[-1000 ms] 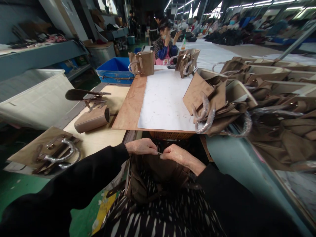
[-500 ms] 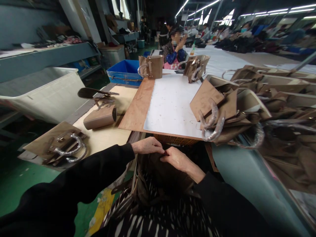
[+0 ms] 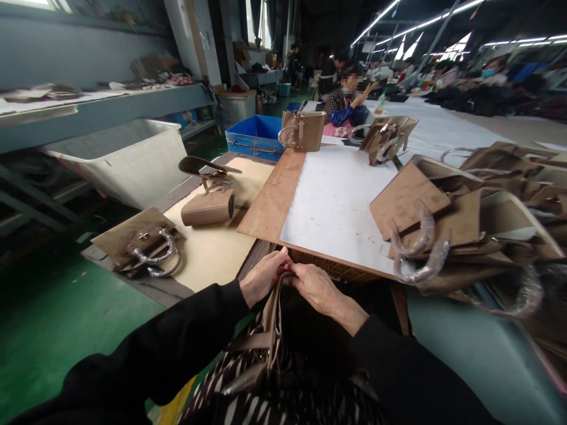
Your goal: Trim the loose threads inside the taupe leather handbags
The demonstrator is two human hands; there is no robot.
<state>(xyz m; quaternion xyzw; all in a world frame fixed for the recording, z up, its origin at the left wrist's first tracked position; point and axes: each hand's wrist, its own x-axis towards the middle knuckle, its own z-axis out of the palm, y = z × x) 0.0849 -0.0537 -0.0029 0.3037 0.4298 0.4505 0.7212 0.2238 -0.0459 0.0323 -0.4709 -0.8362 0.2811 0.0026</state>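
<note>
A brown handbag (image 3: 271, 313) rests on my lap, seen edge-on, with a strap and a wrapped handle hanging toward me. My left hand (image 3: 264, 276) pinches its far top edge. Right beside it, my right hand (image 3: 315, 289) is closed on the same edge, the fingertips of both hands nearly touching. The bag's right side is lost in shadow against my dark clothes. Just beyond my hands is the front edge of a board covered with white paper (image 3: 339, 200).
Handbags with plastic-wrapped handles (image 3: 419, 236) are heaped at right. More bags (image 3: 148, 236) lie on the left table (image 3: 212, 254). Behind stand a blue bin (image 3: 254, 139) and a white tub (image 3: 133, 147). A co-worker (image 3: 348, 103) sits across the table with raised hands.
My view has swung left, so the surroundings appear further right. The handbag has turned edge-on, and my hands have drawn closer together on its top edge.
</note>
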